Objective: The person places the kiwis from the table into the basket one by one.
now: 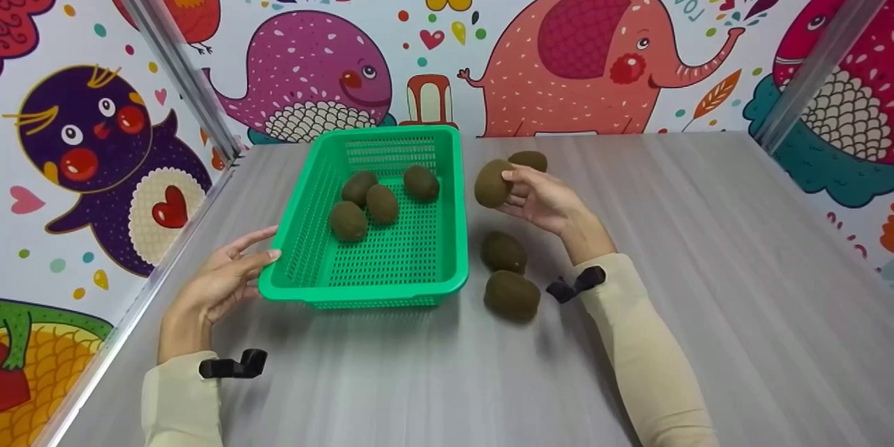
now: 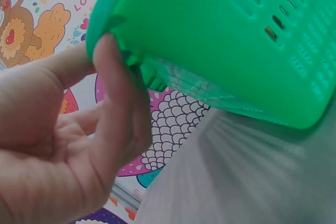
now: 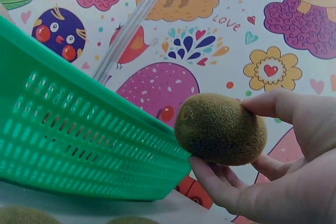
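Observation:
My right hand pinches a brown, fuzzy kiwi between thumb and fingers, just right of the green basket. In the right wrist view this kiwi appears level with the basket's rim, outside its perforated wall. My left hand grips the basket's rim at the near left corner, and the left wrist view shows fingers curled at that rim. Several kiwis lie together inside the basket, towards its far half.
Two kiwis, one just behind the other, rest on the grey table right of the basket. Another kiwi lies behind my right hand. A cartoon-printed wall closes off the back, with metal posts at the corners.

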`<action>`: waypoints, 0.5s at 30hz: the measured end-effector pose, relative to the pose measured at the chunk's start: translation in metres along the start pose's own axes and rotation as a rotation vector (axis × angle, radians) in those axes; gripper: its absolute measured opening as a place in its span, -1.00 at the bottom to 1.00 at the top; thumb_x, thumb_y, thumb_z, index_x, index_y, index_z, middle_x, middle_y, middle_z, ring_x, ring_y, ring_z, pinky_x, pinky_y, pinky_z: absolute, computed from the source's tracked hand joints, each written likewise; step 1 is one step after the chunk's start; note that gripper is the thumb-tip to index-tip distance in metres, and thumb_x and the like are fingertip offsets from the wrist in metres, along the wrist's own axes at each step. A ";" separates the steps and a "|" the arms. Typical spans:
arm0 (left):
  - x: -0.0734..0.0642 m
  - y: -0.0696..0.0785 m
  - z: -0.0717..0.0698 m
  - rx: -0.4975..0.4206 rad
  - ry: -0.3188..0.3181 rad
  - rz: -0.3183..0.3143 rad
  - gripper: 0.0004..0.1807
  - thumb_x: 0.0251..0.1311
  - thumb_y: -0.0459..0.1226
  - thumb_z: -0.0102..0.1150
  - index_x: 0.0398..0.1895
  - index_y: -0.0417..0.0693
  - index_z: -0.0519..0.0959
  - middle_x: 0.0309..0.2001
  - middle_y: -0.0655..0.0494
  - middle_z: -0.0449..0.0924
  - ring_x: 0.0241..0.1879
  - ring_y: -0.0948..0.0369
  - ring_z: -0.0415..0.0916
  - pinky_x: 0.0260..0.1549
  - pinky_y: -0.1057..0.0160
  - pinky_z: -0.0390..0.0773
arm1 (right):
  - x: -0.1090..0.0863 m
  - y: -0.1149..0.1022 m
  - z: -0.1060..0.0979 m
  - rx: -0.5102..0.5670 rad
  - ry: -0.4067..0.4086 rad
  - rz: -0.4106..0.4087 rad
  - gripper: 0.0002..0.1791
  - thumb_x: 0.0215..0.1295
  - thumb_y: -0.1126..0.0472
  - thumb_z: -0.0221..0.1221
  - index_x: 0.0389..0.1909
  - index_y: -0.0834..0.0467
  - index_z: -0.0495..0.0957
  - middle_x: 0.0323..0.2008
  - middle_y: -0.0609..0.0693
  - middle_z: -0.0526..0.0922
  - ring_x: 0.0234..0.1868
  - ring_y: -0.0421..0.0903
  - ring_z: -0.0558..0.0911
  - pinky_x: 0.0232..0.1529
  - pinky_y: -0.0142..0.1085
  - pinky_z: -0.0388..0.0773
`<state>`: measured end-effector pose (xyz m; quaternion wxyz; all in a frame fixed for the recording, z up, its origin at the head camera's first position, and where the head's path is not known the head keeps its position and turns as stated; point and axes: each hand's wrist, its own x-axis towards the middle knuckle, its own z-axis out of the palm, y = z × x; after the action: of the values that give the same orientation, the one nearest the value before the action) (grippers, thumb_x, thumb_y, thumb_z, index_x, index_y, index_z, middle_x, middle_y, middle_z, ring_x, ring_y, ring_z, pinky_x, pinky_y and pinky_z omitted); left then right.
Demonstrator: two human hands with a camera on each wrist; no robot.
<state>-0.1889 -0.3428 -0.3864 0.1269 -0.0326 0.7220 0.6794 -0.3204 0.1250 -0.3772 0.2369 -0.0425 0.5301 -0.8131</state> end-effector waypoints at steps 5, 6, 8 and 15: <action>0.000 0.001 -0.001 0.013 0.005 -0.003 -0.27 0.42 -0.19 0.16 0.55 -0.05 0.08 -0.17 0.25 0.74 -0.19 0.26 0.75 -0.24 0.20 0.77 | -0.001 -0.001 0.008 0.006 -0.009 -0.008 -0.52 0.52 0.23 0.02 0.37 0.12 0.15 -0.05 0.04 0.62 -0.02 -0.04 0.67 0.05 -0.24 0.68; -0.001 0.001 -0.001 0.016 0.006 -0.001 -0.27 0.42 -0.19 0.16 0.55 -0.05 0.08 -0.17 0.25 0.74 -0.19 0.26 0.75 -0.25 0.20 0.77 | -0.002 -0.002 0.010 0.007 -0.014 -0.009 -0.52 0.53 0.23 0.02 0.37 0.13 0.15 -0.04 0.04 0.61 -0.01 -0.04 0.67 0.05 -0.24 0.68; -0.001 0.001 -0.001 0.026 0.006 0.001 -0.27 0.42 -0.19 0.16 0.55 -0.05 0.08 -0.17 0.26 0.74 -0.18 0.26 0.75 -0.24 0.20 0.77 | -0.002 -0.001 0.014 0.011 -0.031 -0.012 -0.54 0.53 0.23 0.02 0.35 0.15 0.18 -0.04 0.05 0.61 -0.01 -0.04 0.67 0.06 -0.24 0.68; 0.000 0.000 0.000 0.018 0.016 -0.007 -0.29 0.41 -0.18 0.17 0.53 -0.02 0.11 -0.18 0.26 0.74 -0.19 0.27 0.75 -0.26 0.21 0.77 | -0.006 0.001 0.025 0.005 -0.067 -0.021 -0.87 0.53 0.25 0.02 -0.07 0.19 0.51 -0.20 0.02 0.69 -0.13 -0.05 0.69 0.08 -0.23 0.68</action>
<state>-0.1885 -0.3427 -0.3866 0.1241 -0.0394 0.7289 0.6722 -0.3073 0.1062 -0.3662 0.2461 -0.0747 0.5191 -0.8151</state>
